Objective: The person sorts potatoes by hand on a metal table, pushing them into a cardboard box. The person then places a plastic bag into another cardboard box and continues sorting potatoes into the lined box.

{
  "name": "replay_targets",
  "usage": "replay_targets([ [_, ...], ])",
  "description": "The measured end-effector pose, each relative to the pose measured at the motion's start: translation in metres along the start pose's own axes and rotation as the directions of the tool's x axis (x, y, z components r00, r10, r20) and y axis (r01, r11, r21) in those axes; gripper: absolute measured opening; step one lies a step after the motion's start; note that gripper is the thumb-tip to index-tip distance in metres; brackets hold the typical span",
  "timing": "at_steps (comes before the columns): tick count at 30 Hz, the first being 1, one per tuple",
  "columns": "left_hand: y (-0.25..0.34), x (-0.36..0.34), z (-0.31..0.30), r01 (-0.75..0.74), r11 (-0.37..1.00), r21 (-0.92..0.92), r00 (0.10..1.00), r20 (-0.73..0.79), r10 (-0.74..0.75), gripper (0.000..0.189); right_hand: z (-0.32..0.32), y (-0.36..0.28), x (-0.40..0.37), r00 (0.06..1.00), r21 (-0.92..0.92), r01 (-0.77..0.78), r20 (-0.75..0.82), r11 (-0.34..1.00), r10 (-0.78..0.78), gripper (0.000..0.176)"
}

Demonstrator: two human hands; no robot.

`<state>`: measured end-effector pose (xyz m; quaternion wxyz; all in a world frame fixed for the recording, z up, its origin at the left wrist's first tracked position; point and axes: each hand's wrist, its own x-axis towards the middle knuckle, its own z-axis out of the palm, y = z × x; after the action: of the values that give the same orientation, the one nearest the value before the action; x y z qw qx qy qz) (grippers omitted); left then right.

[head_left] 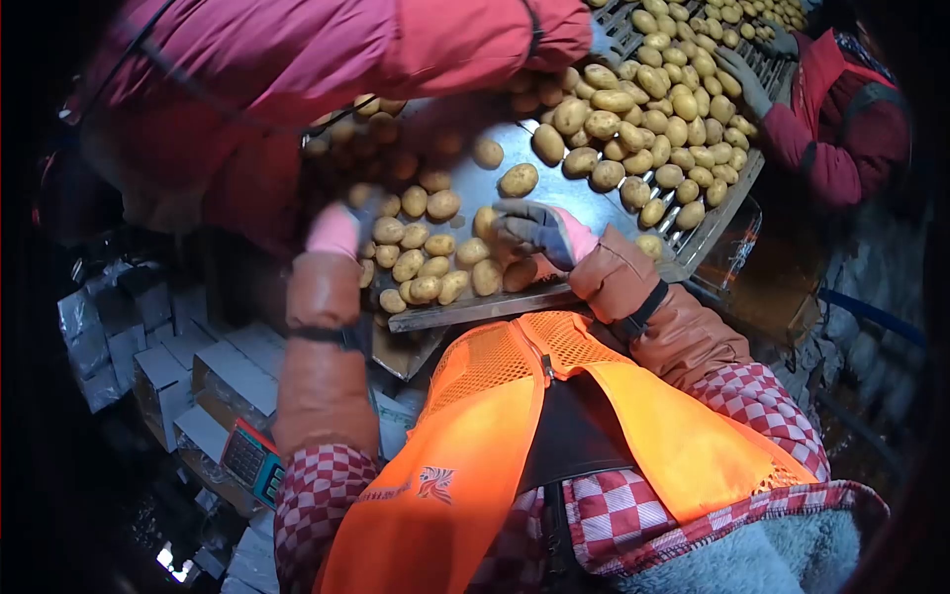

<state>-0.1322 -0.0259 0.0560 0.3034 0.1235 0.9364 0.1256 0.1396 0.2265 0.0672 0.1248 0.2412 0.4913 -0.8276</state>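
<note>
Gloved in grey with a pink cuff, my right hand [534, 230] rests at the right side of a cluster of potatoes [426, 262] on a metal table [584, 203]. Its fingers point left and touch or nearly touch a potato [484, 222]; whether they grip it is unclear. My left hand [346, 223] is at the left edge of the same cluster, blurred and partly in the shadow of a co-worker's sleeve. What its fingers hold, if anything, cannot be made out. A single potato [518, 180] lies just above my right hand.
A co-worker in a red jacket [327, 69] leans across the upper left. Another co-worker [831, 129] reaches in from the right to a large potato pile [663, 109]. The table's wooden edge [475, 311] runs before me. Boxes [237, 376] and a scale [251, 461] stand lower left.
</note>
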Motion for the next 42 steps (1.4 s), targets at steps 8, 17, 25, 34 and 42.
replay_targets([
  [8,0.073,-0.088,0.1,-0.746,0.565,0.354,0.567,-0.109,0.817,0.071,-0.015,0.002,-0.043,0.984,0.118,0.004,-0.175,0.993,0.017,0.037],
  [17,-0.01,0.012,0.054,-0.353,0.854,0.384,0.747,-0.434,0.504,0.081,-0.245,0.061,-0.236,0.397,-0.421,-0.025,-0.837,0.907,-0.377,0.045],
  [25,0.076,-0.044,0.105,-0.496,0.786,0.37,0.7,-0.365,0.614,0.065,-0.16,0.037,-0.148,0.609,-0.292,0.309,-0.67,0.905,-0.424,0.063],
  [34,-0.007,-0.118,0.102,0.05,0.969,0.244,0.928,-0.369,0.045,0.06,-0.06,-0.031,-0.035,0.977,-0.36,0.072,-0.162,0.93,-0.138,0.035],
  [42,0.038,-0.155,0.153,-0.319,0.899,0.299,0.866,-0.292,0.405,0.053,0.03,-0.052,0.094,0.966,-0.99,0.136,0.141,-0.041,-0.216,0.037],
])
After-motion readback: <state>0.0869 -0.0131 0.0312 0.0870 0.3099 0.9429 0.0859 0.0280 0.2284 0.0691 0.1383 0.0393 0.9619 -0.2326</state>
